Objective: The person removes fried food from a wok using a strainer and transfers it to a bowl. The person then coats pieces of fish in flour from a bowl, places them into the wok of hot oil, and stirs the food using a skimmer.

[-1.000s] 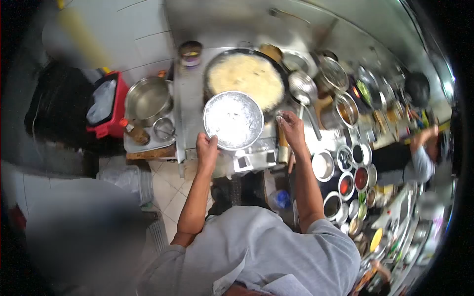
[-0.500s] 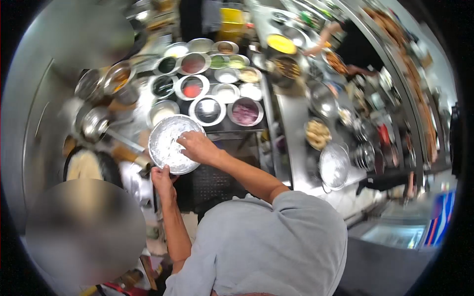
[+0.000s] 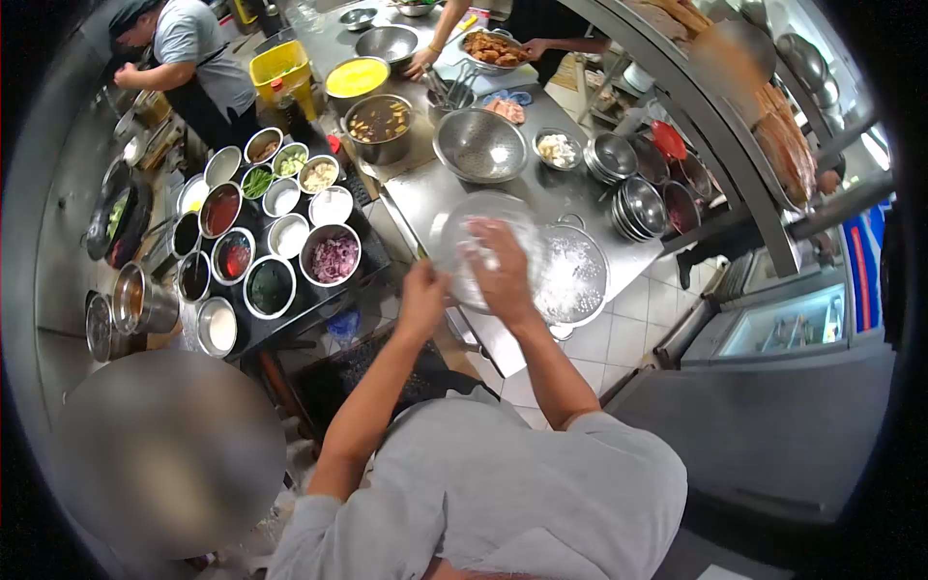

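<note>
My left hand [image 3: 423, 302] is closed on the near-left rim of a round metal bowl [image 3: 448, 237], which is blurred by motion. White powder coats the inside of the bowl. Over the bowl, my right hand [image 3: 503, 275] is open, palm down, its fingers stretched out and somewhat smeared; whitish material shows at the fingertips. Just right of the bowl lies a two-handled metal colander [image 3: 585, 261] with white powder on it, partly hidden behind the bowl and my right hand.
Beyond the bowl stand a perforated colander [image 3: 480, 145] and a small bowl of pale pieces [image 3: 558, 150]. Seasoning and vegetable pots, including chopped purple onion [image 3: 333, 259], crowd the left. One co-worker [image 3: 193, 58] stands far left; another's hand [image 3: 420, 63] is near fried food [image 3: 495, 50].
The view and both my hands have swung right, carrying the bowl from beside the seasoning pots to the steel counter, next to the two-handled colander. White powder now shows on that colander.
</note>
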The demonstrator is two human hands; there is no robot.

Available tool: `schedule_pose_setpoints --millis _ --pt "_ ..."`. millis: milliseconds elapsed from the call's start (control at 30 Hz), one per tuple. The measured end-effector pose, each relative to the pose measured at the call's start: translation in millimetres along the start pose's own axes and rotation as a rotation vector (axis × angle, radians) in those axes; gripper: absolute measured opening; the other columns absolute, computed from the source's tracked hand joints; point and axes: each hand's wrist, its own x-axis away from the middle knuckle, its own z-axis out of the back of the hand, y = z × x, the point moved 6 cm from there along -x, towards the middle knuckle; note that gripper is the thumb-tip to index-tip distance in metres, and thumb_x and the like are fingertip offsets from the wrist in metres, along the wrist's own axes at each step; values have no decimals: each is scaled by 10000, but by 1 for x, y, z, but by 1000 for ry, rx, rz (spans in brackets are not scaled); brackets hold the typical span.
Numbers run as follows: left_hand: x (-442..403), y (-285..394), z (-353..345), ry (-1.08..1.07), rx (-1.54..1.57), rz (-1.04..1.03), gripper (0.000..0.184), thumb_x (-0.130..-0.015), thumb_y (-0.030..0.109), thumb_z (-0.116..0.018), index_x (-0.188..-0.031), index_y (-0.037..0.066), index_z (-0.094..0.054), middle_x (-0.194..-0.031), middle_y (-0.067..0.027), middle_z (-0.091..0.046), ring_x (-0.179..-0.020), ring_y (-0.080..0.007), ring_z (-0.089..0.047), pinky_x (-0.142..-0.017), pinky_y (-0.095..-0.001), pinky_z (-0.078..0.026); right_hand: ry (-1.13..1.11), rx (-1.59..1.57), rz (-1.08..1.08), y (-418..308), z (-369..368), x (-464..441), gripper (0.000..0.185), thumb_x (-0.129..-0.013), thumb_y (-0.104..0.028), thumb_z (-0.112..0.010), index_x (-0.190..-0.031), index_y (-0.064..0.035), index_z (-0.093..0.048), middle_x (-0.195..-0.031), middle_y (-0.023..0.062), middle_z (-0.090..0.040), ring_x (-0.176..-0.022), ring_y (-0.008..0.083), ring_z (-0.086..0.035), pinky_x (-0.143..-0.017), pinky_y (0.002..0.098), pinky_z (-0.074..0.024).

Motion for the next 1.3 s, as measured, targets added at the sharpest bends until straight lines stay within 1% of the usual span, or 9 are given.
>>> schedule_pose_setpoints --millis 133,200,367,667,733,800,867,1000,1300 --pt "-21 -13 -109 -356 -283 -158 269 -812 117 -595 -1035 -32 -576 -877 -253 -636 -765 -385 -645 -666 -484 -502 184 46 -127 48 56 29 303 -894 -40 -652 -1191 10 -619 -1191 139 -637 -1101 268 -610 -927 362 -501" --pt "-51 -49 -160 -89 -517 -153 264 -788 140 -651 -1002 -14 -633 -949 -290 -655 -877 -463 -641 -762 -515 -515 196 22 -347 42 73 27 350 -899 -67 -644 -1228 28 -572 -1219 153 -613 -1116 289 -587 -976 386 -464" --pt "-77 -40 -196 -140 -380 -177 234 -795 123 -640 -981 -13 -601 -974 -275 -651 -951 -443 -635 -805 -516 -496 233 239 -331 65 92 30 332 -1010 -196 -543 -1228 50 -588 -1255 179 -608 -1100 286 -614 -924 369 -510" --pt "16 -55 157 646 -427 -194 261 -810 268 -594 -723 38 -683 -749 -198 -666 -721 -396 -664 -644 -494 -516 68 75 -175 0 -30 -22 324 -1008 -218 -557 -1186 42 -634 -1156 160 -662 -1028 244 -632 -883 357 -512" --pt "66 -124 267 877 -479 52 218 -799 195 -581 -810 -1 -675 -847 -236 -668 -754 -395 -673 -659 -485 -531 19 -57 -195 -3 -73 -28 333 -1003 -215 -559 -1179 59 -630 -1164 174 -660 -1046 268 -621 -934 372 -482" --pt "143 -164 341 1149 468 545 452 -890 122 -554 -1292 -37 -421 -1174 -298 -586 -868 -422 -680 -696 -469 -573 -78 -66 -78 -43 -122 -34 327 -1004 -206 -556 -1179 60 -629 -1163 176 -659 -1055 270 -617 -946 370 -475" --pt "170 -231 410 1546 191 656 674 -836 171 -682 -1375 -32 -332 -1303 -261 -513 -1195 -389 -554 -975 -473 -488 -209 -40 55 -97 -173 -30 304 -1016 -177 -506 -1164 66 -614 -1169 184 -639 -1052 268 -611 -946 364 -477" --pt "201 -243 465 1653 754 507 763 -781 211 -734 -1382 -54 -345 -1354 -255 -483 -1302 -386 -455 -1099 -437 -383 -371 -342 47 -167 -274 -5 264 -973 -98 -542 -1179 53 -608 -1172 156 -632 -1083 256 -587 -987 359 -430" --pt "209 -222 520 1634 821 576 574 -792 222 -715 -1242 -55 -491 -1153 -267 -638 -1074 -409 -625 -939 -451 -485 -655 -427 253 -307 -389 45 240 -945 -67 -588 -1163 33 -598 -1193 139 -601 -1128 256 -570 -996 354 -424"
